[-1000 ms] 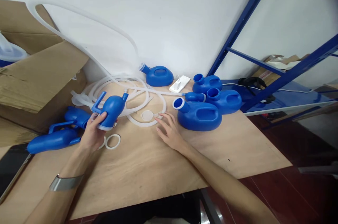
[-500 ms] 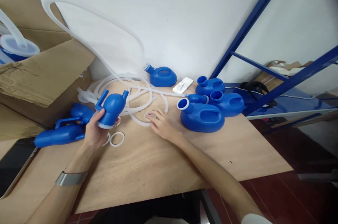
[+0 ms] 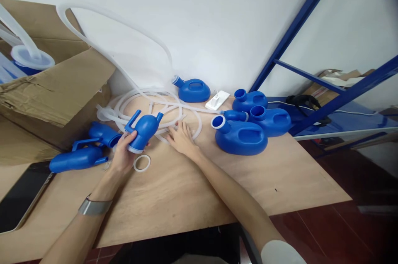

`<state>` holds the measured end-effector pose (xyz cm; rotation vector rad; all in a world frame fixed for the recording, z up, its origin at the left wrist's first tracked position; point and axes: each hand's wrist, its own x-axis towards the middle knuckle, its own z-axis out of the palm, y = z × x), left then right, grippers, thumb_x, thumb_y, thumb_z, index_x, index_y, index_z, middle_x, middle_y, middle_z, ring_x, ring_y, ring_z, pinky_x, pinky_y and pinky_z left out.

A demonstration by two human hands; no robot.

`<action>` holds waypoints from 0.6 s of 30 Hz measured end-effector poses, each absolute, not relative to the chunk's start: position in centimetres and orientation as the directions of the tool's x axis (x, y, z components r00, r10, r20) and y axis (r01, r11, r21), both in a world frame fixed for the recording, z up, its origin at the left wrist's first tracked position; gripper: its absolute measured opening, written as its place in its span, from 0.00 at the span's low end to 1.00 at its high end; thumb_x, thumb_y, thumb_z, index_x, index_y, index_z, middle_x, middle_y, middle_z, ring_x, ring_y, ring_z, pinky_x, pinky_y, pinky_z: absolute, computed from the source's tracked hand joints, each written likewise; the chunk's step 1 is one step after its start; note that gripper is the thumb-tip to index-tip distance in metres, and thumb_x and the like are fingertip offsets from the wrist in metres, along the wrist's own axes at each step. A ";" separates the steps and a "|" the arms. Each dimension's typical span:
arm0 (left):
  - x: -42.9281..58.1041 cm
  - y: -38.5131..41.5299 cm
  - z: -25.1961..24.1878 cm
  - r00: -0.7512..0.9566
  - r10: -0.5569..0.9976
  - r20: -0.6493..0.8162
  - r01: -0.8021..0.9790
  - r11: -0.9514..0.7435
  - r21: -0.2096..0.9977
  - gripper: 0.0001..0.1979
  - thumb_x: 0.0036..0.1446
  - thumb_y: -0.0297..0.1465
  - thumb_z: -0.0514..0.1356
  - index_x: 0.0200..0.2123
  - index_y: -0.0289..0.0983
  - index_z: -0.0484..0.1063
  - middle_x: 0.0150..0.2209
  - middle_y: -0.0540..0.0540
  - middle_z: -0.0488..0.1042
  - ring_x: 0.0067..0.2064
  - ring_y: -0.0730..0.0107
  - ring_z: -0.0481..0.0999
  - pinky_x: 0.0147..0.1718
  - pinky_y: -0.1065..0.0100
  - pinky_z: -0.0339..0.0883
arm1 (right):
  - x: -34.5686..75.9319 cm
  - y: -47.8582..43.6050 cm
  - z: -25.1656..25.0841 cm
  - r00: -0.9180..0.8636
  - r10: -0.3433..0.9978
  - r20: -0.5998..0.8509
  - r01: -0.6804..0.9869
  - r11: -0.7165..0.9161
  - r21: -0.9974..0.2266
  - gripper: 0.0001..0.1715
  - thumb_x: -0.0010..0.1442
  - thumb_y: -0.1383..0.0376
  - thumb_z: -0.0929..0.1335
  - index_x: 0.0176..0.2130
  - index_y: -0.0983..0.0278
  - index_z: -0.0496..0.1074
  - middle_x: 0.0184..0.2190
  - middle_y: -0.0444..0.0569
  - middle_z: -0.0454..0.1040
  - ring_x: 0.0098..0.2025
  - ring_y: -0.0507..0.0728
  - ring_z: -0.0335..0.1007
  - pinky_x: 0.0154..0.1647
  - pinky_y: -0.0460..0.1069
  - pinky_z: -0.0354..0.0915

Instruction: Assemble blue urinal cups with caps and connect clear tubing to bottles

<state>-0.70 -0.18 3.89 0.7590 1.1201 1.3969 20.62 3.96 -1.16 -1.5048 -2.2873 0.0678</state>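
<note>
My left hand (image 3: 124, 154) grips a small blue plastic container (image 3: 144, 129) with a side handle and a narrow spout. The container is tilted, spout up and to the right, and a white band rings its lower end. Just below it a loose white ring (image 3: 142, 163) lies on the table. To the right, my right hand (image 3: 182, 138) reaches down flat with fingers spread, over the near loops of clear tubing (image 3: 199, 125). Whether its fingertips touch anything small is hard to see.
Several blue jugs (image 3: 241, 141) stand at the right; another blue jug (image 3: 195, 90) is by the wall beside a white device (image 3: 217, 100). More blue containers (image 3: 77, 158) lie at left, near a cardboard box (image 3: 62, 85) and a dark tablet-like object (image 3: 23, 197). A blue metal rack (image 3: 311, 77) adjoins the table.
My left hand and its container have moved right and tilted further. My right hand has shifted slightly left, and its fingers have spread from a more curled pose.
</note>
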 end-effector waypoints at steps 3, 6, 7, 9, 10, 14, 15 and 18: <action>-0.2 -0.2 3.9 -0.173 0.975 -0.143 -0.339 0.077 0.937 0.27 0.43 0.44 0.76 0.41 0.37 0.72 0.33 0.48 0.78 0.27 0.63 0.80 0.23 0.70 0.70 | 21.0 4.6 -1.5 -0.408 0.832 0.375 0.828 0.510 -0.232 0.19 0.75 0.56 0.66 0.53 0.67 0.77 0.60 0.66 0.69 0.64 0.70 0.61 0.65 0.63 0.61; 0.1 -0.1 3.6 -0.199 0.972 -0.128 -0.322 0.059 0.945 0.28 0.41 0.43 0.77 0.41 0.37 0.73 0.36 0.48 0.78 0.27 0.65 0.80 0.22 0.70 0.71 | 21.2 4.9 -1.8 -0.453 0.779 0.434 0.782 0.581 -0.225 0.18 0.76 0.57 0.65 0.53 0.66 0.76 0.59 0.64 0.73 0.65 0.67 0.64 0.70 0.64 0.58; 0.1 -0.1 3.5 -0.203 0.971 -0.127 -0.316 0.058 0.947 0.28 0.40 0.43 0.78 0.42 0.38 0.74 0.37 0.49 0.78 0.27 0.66 0.80 0.22 0.71 0.70 | 21.3 5.0 -1.8 -0.462 0.765 0.449 0.770 0.597 -0.225 0.17 0.76 0.58 0.65 0.54 0.66 0.76 0.59 0.63 0.74 0.65 0.66 0.65 0.72 0.65 0.55; 0.1 -0.1 3.1 -0.194 0.972 -0.132 -0.300 0.070 0.951 0.29 0.40 0.43 0.78 0.43 0.38 0.74 0.37 0.49 0.78 0.27 0.66 0.79 0.21 0.72 0.69 | 21.2 4.9 -1.8 -0.471 0.745 0.472 0.755 0.617 -0.221 0.16 0.77 0.59 0.63 0.55 0.64 0.75 0.58 0.60 0.76 0.65 0.64 0.67 0.75 0.68 0.49; 0.0 -0.1 2.9 -0.186 0.973 -0.133 -0.294 0.074 0.953 0.29 0.41 0.43 0.78 0.43 0.39 0.73 0.37 0.49 0.78 0.27 0.66 0.79 0.21 0.72 0.69 | 21.2 4.9 -1.7 -0.474 0.738 0.480 0.752 0.623 -0.215 0.17 0.78 0.59 0.63 0.56 0.63 0.75 0.56 0.59 0.77 0.64 0.64 0.67 0.76 0.69 0.47; -0.3 -0.1 2.6 -0.197 0.977 -0.087 -0.292 0.026 0.956 0.28 0.43 0.44 0.77 0.42 0.38 0.72 0.38 0.49 0.77 0.32 0.63 0.81 0.26 0.71 0.71 | 21.0 4.5 -1.2 -0.482 0.716 0.505 0.752 0.634 -0.181 0.19 0.79 0.60 0.61 0.60 0.59 0.75 0.51 0.56 0.80 0.58 0.63 0.70 0.76 0.70 0.44; -0.3 -0.1 2.6 -0.212 0.975 -0.070 -0.295 0.005 0.955 0.28 0.43 0.44 0.77 0.42 0.39 0.72 0.38 0.48 0.77 0.33 0.62 0.82 0.27 0.71 0.72 | 21.0 4.4 -1.0 -0.486 0.707 0.514 0.751 0.639 -0.169 0.20 0.79 0.61 0.61 0.62 0.58 0.74 0.51 0.55 0.80 0.57 0.62 0.71 0.76 0.70 0.44; -0.5 0.1 2.3 -0.250 0.968 -0.032 -0.289 -0.043 0.956 0.28 0.44 0.44 0.76 0.45 0.40 0.72 0.40 0.49 0.77 0.37 0.61 0.82 0.31 0.70 0.72 | 21.0 4.0 -0.4 -0.514 0.675 0.529 0.732 0.667 -0.140 0.20 0.79 0.59 0.61 0.61 0.57 0.76 0.49 0.54 0.80 0.55 0.62 0.70 0.75 0.69 0.45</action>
